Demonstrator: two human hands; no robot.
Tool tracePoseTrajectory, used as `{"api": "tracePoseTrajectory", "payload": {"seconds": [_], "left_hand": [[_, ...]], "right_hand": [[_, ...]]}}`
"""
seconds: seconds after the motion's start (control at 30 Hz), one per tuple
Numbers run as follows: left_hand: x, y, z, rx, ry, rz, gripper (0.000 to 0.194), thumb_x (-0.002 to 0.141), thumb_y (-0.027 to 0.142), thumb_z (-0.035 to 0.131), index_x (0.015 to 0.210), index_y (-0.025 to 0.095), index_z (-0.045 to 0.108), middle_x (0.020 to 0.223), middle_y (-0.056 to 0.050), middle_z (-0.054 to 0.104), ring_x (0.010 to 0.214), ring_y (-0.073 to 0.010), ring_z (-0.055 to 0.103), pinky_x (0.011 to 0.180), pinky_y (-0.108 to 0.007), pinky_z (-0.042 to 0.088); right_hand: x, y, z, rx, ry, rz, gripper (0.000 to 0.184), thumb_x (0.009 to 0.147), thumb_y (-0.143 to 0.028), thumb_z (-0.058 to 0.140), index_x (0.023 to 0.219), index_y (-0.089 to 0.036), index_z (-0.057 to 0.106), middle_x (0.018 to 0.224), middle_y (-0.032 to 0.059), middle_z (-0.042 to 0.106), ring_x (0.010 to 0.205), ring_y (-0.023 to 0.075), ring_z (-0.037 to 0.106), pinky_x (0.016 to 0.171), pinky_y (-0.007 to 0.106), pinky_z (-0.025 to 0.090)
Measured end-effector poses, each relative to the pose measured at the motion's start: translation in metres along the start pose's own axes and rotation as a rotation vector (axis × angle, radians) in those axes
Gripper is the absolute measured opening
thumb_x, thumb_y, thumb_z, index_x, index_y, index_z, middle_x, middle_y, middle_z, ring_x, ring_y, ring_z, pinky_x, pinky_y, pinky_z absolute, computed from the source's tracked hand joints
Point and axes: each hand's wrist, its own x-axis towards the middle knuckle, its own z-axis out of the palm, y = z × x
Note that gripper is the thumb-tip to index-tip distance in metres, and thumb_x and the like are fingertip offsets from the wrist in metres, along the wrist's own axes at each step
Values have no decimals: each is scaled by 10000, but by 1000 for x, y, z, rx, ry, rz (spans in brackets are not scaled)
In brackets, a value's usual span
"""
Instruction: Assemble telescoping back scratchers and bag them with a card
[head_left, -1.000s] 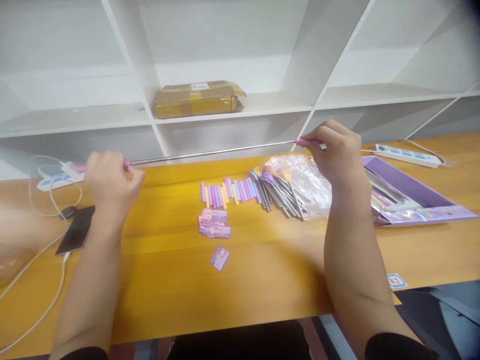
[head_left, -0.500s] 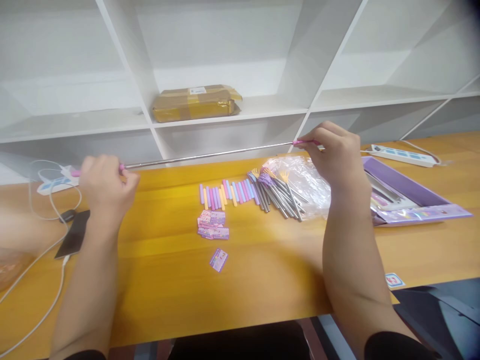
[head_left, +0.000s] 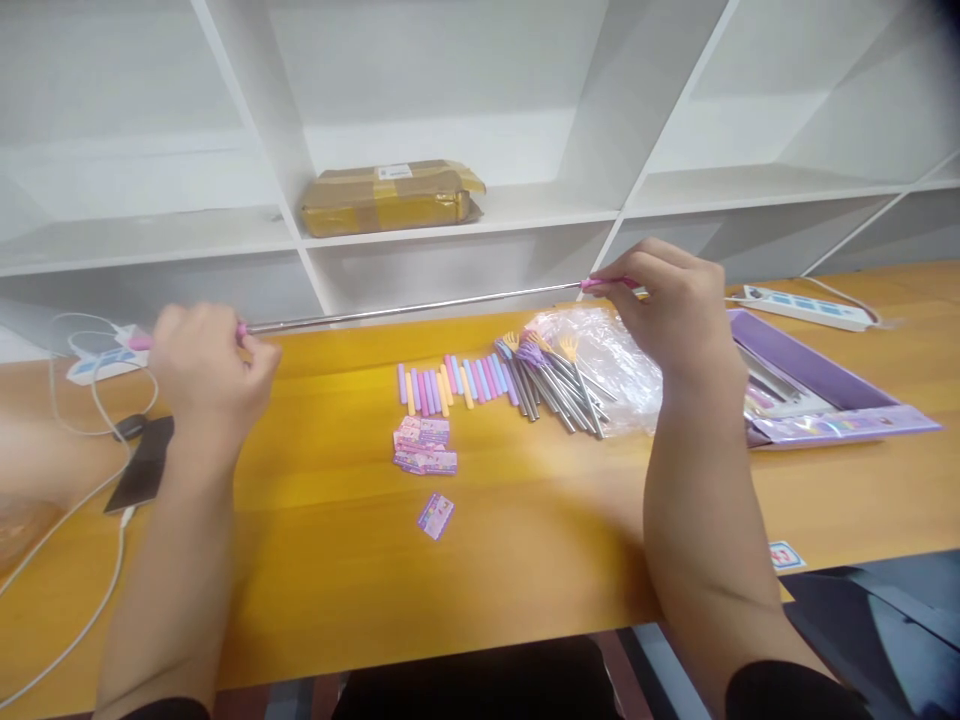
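Stretched between my hands, above the far part of the table, is a telescopic back scratcher (head_left: 420, 308) with a thin metal rod and pink ends. My left hand (head_left: 210, 365) is closed in a fist round its pink handle. My right hand (head_left: 664, 300) pinches the other pink end, whose tip the fingers mostly hide. Below lie several metal back scratcher rods (head_left: 562, 390) with yellow, purple and blue claw heads. A row of pastel handle tubes (head_left: 424, 392) sits to their left. Nearer me are a pile of small printed cards (head_left: 424, 446) and one separate card (head_left: 436, 515).
Crumpled clear plastic (head_left: 615, 360) and an open purple box (head_left: 847, 425) are on the right. Power strips (head_left: 806, 308) stand at both sides. A dark phone (head_left: 142, 465) with white cables lies left. A taped parcel (head_left: 390, 198) rests on the white shelf behind.
The view has shifted very slightly. Both hands keep their hold on the back scratcher, which stays drawn out to about the same length.
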Motion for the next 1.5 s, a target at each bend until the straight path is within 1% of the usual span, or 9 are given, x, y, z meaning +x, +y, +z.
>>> {"api": "tracePoseTrajectory", "payload": {"seconds": [0.2,0.33,0.47,0.6,0.7,0.9,1.1,1.23,1.5], "left_hand": [[-9,20,2,-18,50,96,297,746,290,543,782,275,248,741,-38,400,759,-238,297,692,-403,248],[-14,27,5,-15,54,110,288,767,285,532,791,275,246,740,-45,418,752,-249,309,685,-412,262],[-13,27,3,-10,56,101,298,758,275,542,783,273,245,728,-36,391,745,-239,294,687,-407,258],[-13,34,-4,-16,-19,68,325,770,247,584,781,269,260,752,-33,400,768,-231,298,704,-398,266],[-17,44,-5,-40,-34,76,340,777,237,595,787,270,257,754,-41,411,770,-242,320,703,-404,271],[-26,59,5,-121,-59,104,318,745,195,599,776,270,291,734,-58,446,759,-272,399,687,-421,304],[-27,58,5,-143,-63,95,284,722,189,610,768,265,341,736,-50,447,749,-261,412,694,-419,319],[-29,61,2,-152,-45,84,291,721,200,605,766,266,325,726,-47,424,735,-256,388,680,-417,300],[-35,66,-1,-111,-22,121,214,796,207,582,792,267,376,769,-66,484,766,-275,443,706,-440,356]], "right_hand": [[1,-29,16,-51,-98,-1,188,1092,-309,611,977,-260,751,946,59,744,789,193,647,687,336,456],[4,-47,25,-90,-141,-12,227,1105,-289,568,987,-238,755,965,64,748,800,186,650,668,324,433],[7,-54,25,-100,-149,-20,224,1107,-290,573,986,-227,751,949,61,736,794,175,637,660,317,415],[6,-56,25,-95,-138,-28,211,1102,-264,575,987,-229,748,942,52,722,782,164,619,650,310,395],[4,-68,29,-85,-158,-75,215,1102,-249,564,984,-231,742,942,43,711,747,149,582,630,305,356],[3,-102,41,-130,-193,-177,297,1143,-284,508,932,-218,706,853,14,660,619,119,406,579,314,250],[2,-103,43,-122,-165,-175,304,1142,-269,509,927,-214,717,850,14,668,619,113,421,571,312,241],[2,-104,41,-166,-139,-179,308,1137,-270,522,907,-221,720,833,10,667,604,114,382,561,315,224],[4,-110,30,-232,-113,-198,341,1135,-224,479,886,-228,712,811,15,648,600,120,362,558,314,250]]}}
